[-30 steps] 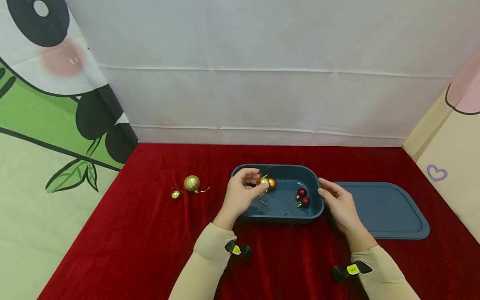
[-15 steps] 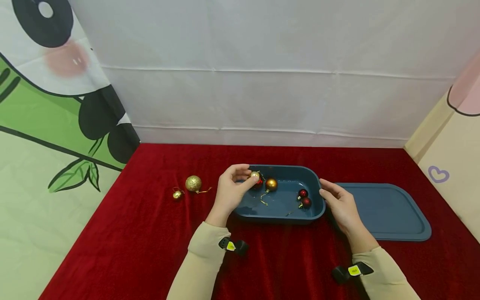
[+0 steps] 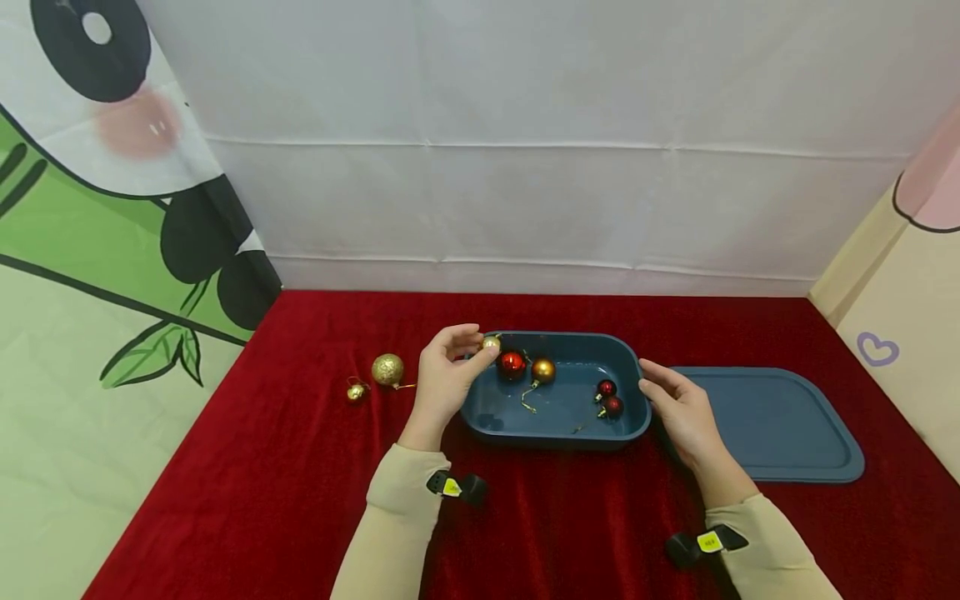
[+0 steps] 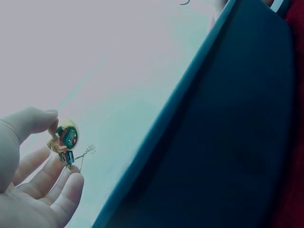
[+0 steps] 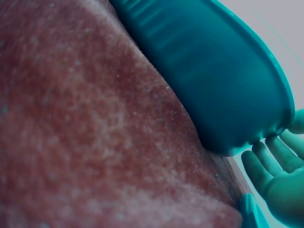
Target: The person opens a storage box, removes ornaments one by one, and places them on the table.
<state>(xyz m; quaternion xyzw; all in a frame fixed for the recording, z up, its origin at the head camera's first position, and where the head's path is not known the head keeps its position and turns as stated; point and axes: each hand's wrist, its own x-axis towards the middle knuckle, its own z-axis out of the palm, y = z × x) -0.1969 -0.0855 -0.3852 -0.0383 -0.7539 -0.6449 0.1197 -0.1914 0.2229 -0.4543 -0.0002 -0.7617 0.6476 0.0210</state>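
Head view: left hand (image 3: 447,372) pinches gold bauble (image 3: 491,342) in narrow fingertip grip near box (image 3: 555,438), smooth curve could slip under uneven pressure; right hand (image 3: 684,410), fingers loosely extended, touches box.

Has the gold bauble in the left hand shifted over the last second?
Yes. Pinched by the left hand, the gold bauble has moved left, from over the blue container's interior to its left end.

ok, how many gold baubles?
4: held bauble in the left hand, darker bauble in the box, glittery bauble and smaller bauble on the cloth left of the box. Hands could hide more.
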